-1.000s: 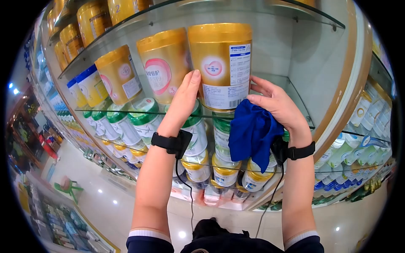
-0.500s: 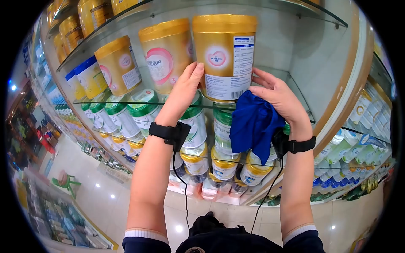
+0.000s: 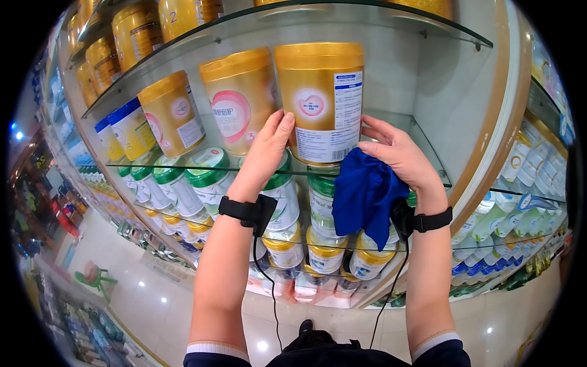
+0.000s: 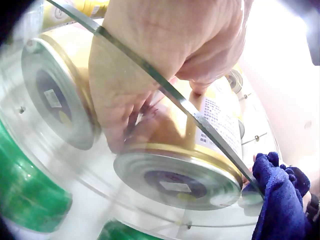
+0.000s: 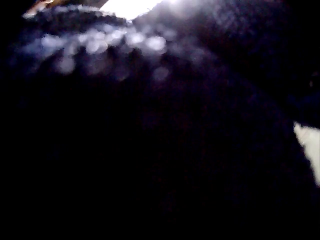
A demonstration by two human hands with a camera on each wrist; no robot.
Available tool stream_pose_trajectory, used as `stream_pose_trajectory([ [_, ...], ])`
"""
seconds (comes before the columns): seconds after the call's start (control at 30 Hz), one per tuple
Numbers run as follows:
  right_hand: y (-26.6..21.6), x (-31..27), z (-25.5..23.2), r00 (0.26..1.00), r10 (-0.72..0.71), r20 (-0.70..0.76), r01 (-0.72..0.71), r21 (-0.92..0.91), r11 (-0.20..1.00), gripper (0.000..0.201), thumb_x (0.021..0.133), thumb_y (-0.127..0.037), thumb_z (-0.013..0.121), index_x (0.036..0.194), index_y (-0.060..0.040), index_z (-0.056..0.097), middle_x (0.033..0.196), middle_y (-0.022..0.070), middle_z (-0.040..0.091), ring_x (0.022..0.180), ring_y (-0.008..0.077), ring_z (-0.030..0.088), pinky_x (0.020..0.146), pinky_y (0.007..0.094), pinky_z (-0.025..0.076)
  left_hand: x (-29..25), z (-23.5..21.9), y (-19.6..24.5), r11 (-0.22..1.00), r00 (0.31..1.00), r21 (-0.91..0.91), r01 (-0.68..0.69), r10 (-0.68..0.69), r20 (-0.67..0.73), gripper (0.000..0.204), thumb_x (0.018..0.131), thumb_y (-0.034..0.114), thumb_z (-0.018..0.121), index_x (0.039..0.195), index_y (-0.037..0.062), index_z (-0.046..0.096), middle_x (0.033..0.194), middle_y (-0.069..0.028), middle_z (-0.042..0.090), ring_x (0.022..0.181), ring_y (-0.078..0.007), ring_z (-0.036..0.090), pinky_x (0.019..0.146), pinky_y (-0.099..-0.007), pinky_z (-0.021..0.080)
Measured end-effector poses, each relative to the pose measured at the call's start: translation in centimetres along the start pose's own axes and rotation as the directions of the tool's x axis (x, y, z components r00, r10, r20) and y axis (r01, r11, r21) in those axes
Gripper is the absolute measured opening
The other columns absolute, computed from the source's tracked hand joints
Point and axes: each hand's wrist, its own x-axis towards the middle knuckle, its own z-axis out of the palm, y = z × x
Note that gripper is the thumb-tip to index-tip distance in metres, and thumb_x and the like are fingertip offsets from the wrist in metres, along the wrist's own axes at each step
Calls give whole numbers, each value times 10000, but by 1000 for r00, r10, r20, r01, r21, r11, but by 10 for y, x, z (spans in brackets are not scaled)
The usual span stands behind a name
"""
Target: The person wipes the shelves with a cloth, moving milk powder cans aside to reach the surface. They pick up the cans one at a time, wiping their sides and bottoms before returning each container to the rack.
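Observation:
A large gold can with a heart emblem stands on a glass shelf between both hands. My left hand grips its left side, thumb at the front. From below the glass, the left wrist view shows the can's metal base and the left hand beside it. On the can's right side lies my right hand, thumb near the lower label and fingers reaching behind. A blue cloth hangs from this hand, also visible in the left wrist view. Dark, blurred fabric fills most of the right wrist view.
Another gold can stands close on the left, with more cans beyond. The glass shelf edge runs in front; a second glass shelf is above. Green-lidded cans stand below, and a cabinet side panel is at right.
The head view has shifted slightly, so the can and hands appear higher, then lower again. Both hands remain at the same can, with the cloth in the right.

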Motion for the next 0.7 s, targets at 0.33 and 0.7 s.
stream_pose_trajectory([
  [0.33, 2, 2, -2, 999, -14, 31, 13, 11, 1000, 710, 891, -197, 677, 1447, 75, 330, 1421, 202, 456, 1328, 247, 433, 1093, 345, 345, 5, 3, -11, 999, 996, -2, -48, 47, -77, 532, 1012, 472, 454, 1334, 50, 496, 1122, -8, 584, 969, -86, 506, 875, -259, 397],
  [0.7, 2, 0, -1, 1000, -26, 17, 26, 33, 999, 704, 888, -167, 673, 1447, 79, 322, 1420, 194, 450, 1321, 236, 431, 1082, 338, 355, 2, 0, -8, 1000, 999, -11, 0, -1, -37, 634, 996, 482, 483, 1373, -23, 412, 1214, -66, 569, 1063, -136, 523, 937, -282, 407],
])
